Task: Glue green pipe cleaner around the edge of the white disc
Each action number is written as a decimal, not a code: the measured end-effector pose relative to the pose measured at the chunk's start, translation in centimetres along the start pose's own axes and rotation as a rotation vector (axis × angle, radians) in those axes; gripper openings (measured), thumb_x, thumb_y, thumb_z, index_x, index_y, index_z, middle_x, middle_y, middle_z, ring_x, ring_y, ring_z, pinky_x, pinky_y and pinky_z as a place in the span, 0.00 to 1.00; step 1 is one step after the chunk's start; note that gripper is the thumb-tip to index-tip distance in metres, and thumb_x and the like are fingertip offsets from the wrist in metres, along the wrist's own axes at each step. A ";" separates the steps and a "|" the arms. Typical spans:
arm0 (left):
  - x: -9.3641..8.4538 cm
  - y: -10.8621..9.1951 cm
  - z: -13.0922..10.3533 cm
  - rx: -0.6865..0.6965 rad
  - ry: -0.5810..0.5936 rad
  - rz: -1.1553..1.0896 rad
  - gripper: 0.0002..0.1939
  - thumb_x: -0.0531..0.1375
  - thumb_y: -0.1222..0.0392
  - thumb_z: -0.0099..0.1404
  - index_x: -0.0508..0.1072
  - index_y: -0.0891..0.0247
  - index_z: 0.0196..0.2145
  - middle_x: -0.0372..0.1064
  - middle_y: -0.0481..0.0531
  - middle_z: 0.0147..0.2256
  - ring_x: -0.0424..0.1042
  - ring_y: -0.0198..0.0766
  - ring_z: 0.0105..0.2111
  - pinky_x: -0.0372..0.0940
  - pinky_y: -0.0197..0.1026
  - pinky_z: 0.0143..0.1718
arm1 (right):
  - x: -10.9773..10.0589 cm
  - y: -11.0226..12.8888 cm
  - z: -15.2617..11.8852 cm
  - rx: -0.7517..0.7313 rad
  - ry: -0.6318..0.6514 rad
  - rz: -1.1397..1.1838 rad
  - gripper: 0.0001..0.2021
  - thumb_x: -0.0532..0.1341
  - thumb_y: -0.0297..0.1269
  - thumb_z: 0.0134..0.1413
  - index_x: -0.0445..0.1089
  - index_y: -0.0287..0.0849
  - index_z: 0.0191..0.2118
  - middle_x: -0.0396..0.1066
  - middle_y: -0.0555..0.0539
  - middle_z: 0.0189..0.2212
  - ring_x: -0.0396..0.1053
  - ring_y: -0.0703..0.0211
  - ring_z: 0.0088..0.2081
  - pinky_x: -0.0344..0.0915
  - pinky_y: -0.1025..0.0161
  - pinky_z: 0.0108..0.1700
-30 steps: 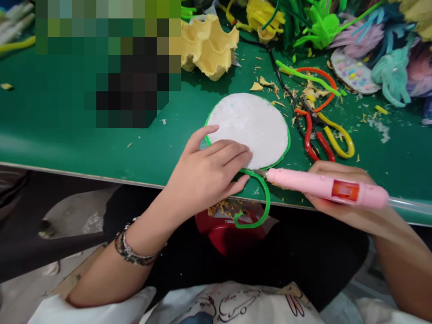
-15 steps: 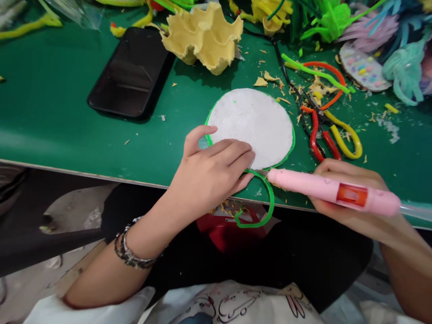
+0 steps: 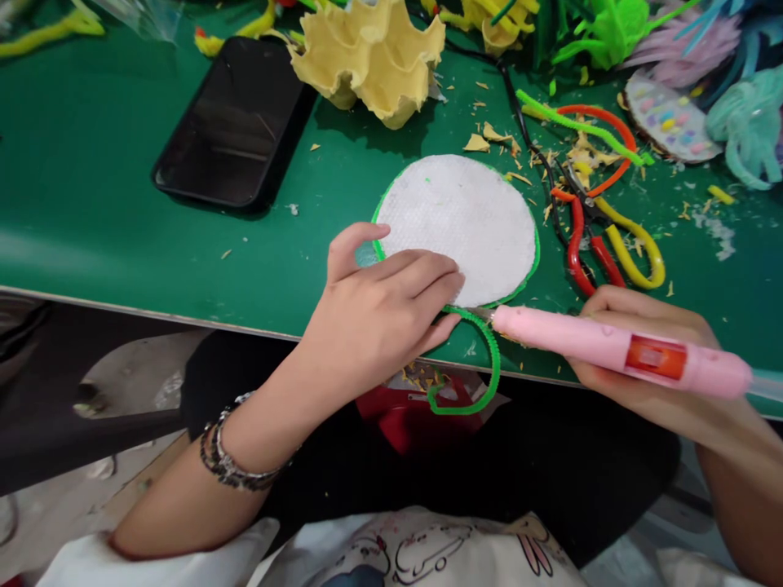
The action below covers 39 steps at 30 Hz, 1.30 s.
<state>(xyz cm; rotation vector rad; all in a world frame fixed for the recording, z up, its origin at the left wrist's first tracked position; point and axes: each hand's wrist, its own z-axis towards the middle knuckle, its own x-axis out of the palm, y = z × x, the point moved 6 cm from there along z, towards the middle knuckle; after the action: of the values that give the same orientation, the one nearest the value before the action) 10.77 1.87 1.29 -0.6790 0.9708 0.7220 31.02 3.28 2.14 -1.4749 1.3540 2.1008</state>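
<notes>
A white round disc (image 3: pixel 458 220) lies on the green table, its rim edged with green pipe cleaner. My left hand (image 3: pixel 385 306) is closed on the disc's near left edge, fingers on top and thumb low by the rim. From there a loose tail of the green pipe cleaner (image 3: pixel 494 359) curls down past the table edge. My right hand (image 3: pixel 648 342) is wrapped round a pink hot glue gun (image 3: pixel 568 333). The glue gun's metal tip is at the pipe cleaner by the disc's near rim, close to my left thumb; whether it touches cannot be made out.
A black phone (image 3: pixel 236 122) and a yellow egg-carton piece (image 3: pixel 370 61) lie beyond my left hand. Cutting tools with red and yellow handles (image 3: pixel 612 253) lie right of the disc, near a black cable (image 3: pixel 519 114). Scraps and pipe-cleaner bundles (image 3: pixel 603 33) cover the far right.
The glue gun and my right hand have shifted slightly right in the picture. My left hand stays on the disc, and the view has moved a little.
</notes>
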 end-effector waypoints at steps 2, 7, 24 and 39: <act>0.1 0.1 0.0 -0.012 0.007 -0.010 0.07 0.57 0.58 0.68 0.72 0.55 0.43 0.77 0.49 0.44 0.78 0.46 0.41 0.59 0.61 0.55 | 0.0 0.0 0.0 -0.005 0.002 -0.006 0.08 0.62 0.32 0.53 0.62 0.43 0.27 0.59 0.54 0.24 0.59 0.71 0.21 0.54 0.68 0.22; 0.1 0.2 -0.1 -0.010 0.012 -0.016 0.07 0.56 0.59 0.69 0.72 0.56 0.43 0.77 0.49 0.44 0.78 0.46 0.41 0.60 0.61 0.54 | -0.1 -0.1 -0.1 -0.023 0.001 -0.019 0.09 0.62 0.34 0.54 0.61 0.43 0.26 0.59 0.54 0.24 0.58 0.71 0.21 0.53 0.68 0.22; 0.0 0.1 0.0 -0.010 0.012 -0.024 0.07 0.57 0.60 0.68 0.72 0.54 0.43 0.77 0.48 0.44 0.78 0.46 0.41 0.56 0.63 0.58 | -0.4 -0.5 -0.8 0.002 0.007 -0.037 0.09 0.63 0.31 0.52 0.62 0.43 0.25 0.59 0.53 0.24 0.58 0.68 0.22 0.52 0.66 0.23; 0.1 0.1 -0.1 -0.005 0.003 0.000 0.06 0.57 0.59 0.67 0.72 0.56 0.42 0.77 0.49 0.43 0.78 0.46 0.39 0.62 0.62 0.52 | -0.7 -1.4 -1.0 0.146 -0.032 -0.034 0.10 0.65 0.32 0.48 0.62 0.44 0.23 0.61 0.56 0.22 0.59 0.70 0.20 0.53 0.68 0.20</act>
<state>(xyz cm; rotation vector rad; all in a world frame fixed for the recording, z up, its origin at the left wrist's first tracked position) 10.71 1.90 1.12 -0.6850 0.9723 0.7238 32.84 3.49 1.95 -1.3897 1.4278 1.9511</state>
